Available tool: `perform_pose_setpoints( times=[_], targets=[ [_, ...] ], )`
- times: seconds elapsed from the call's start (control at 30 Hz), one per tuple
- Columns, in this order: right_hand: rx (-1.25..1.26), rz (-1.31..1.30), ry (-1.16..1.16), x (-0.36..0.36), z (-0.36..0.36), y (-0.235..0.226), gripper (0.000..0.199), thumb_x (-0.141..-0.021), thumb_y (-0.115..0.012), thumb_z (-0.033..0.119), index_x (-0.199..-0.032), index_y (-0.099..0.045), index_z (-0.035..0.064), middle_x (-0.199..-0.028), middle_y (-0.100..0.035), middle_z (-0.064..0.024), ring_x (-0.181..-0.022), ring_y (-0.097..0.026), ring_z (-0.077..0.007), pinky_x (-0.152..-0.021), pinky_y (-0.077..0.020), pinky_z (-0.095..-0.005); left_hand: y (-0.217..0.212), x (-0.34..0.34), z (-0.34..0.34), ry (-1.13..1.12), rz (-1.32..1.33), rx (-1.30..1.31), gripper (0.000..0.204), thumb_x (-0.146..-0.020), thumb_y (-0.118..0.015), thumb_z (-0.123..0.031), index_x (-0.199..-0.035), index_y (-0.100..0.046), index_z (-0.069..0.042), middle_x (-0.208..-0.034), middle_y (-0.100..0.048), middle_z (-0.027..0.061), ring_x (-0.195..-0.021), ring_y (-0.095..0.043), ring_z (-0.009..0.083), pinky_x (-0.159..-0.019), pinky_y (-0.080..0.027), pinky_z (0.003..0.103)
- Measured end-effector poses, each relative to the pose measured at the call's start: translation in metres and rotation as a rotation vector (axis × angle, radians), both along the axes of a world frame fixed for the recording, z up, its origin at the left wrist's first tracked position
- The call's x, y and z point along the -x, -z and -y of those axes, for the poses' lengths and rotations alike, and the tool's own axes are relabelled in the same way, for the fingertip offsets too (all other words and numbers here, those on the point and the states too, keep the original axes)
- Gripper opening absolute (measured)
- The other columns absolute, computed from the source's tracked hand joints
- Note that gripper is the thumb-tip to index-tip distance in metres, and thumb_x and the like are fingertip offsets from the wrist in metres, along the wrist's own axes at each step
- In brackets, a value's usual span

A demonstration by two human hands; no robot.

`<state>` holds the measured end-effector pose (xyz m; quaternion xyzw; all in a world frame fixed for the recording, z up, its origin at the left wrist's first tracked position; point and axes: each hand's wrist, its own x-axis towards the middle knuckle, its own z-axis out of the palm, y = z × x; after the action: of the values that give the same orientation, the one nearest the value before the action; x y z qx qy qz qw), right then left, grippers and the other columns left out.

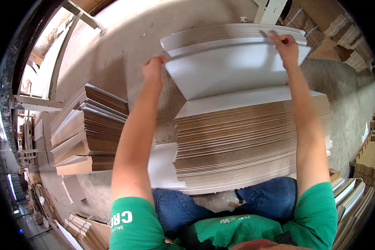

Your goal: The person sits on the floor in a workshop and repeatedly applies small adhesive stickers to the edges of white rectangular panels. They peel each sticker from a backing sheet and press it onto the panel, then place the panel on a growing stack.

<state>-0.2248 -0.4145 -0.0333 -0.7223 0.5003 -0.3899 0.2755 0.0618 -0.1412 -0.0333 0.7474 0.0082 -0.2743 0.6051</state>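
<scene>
Knees [221, 202] hide under stacked cardboard [250, 146] — left hand [154, 68] and right hand [285, 46] pinch the top white sheet [229, 68].

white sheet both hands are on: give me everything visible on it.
The white sheet is a flat, wide rectangular board, smooth and matte white on its upper face; it looks like cardboard. It lies slightly tilted, its near edge resting on the tall stack of flat boards in front of the person, its far edge against a second, farther stack. The left hand grips its left far corner; the right hand pinches its far edge near the right corner. No print or creases show.
</scene>
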Motion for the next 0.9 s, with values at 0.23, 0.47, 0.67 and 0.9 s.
perform_pose_setpoints(
  times=[0.23,0.47,0.67,0.9],
  targets=[
    [0.172,-0.094,-0.343,-0.029,-0.017,0.011,0.019,-0.066,-0.059,-0.003,-0.082,-0.053,0.0058,-0.073,-0.057,-0.0094,-0.068,-0.057,-0.0236,-0.065,-0.0466,-0.0328,0.004,-0.004,-0.008,0.153,0.154,-0.078,0.065,-0.063,-0.069,-0.034,-0.109,-0.052,0.008,-0.112,-0.053,0.018,-0.104,-0.048,0.027,-0.087,-0.037,0.035],
    [0.681,-0.254,-0.348,-0.046,-0.029,0.044,0.026,-0.069,-0.059,0.0,-0.091,-0.048,0.0038,-0.09,-0.052,-0.0157,-0.082,-0.053,-0.0351,-0.069,-0.0464,-0.0416,0.028,-0.011,0.008,0.051,0.229,-0.068,0.085,-0.064,-0.073,-0.04,-0.122,-0.039,0.011,-0.125,-0.043,0.0234,-0.118,-0.041,0.0299,-0.098,-0.031,0.034],
    [0.448,-0.283,-0.04,-0.006,-0.003,0.007,0.025,-0.072,-0.069,0.021,-0.084,-0.055,0.0038,-0.083,-0.057,-0.0102,-0.071,-0.057,-0.025,-0.065,-0.0477,-0.0349,0.009,-0.005,-0.001,0.026,0.206,0.005,0.08,-0.06,-0.075,-0.024,-0.124,-0.039,0.009,-0.124,-0.045,0.0224,-0.115,-0.044,0.0286,-0.095,-0.034,0.033],
    [-0.089,0.382,-0.437,0.003,-0.071,-0.057,0.011,-0.076,-0.065,0.007,-0.073,-0.055,0.0069,-0.065,-0.052,0.003,-0.057,-0.044,-0.0055,-0.053,-0.0361,-0.0193,-0.026,0.061,-0.096,0.202,0.353,0.039,0.047,-0.066,-0.074,-0.01,-0.109,-0.057,-0.002,-0.096,-0.06,0.0087,-0.084,-0.055,0.0146,-0.076,-0.043,0.027]
  ],
)
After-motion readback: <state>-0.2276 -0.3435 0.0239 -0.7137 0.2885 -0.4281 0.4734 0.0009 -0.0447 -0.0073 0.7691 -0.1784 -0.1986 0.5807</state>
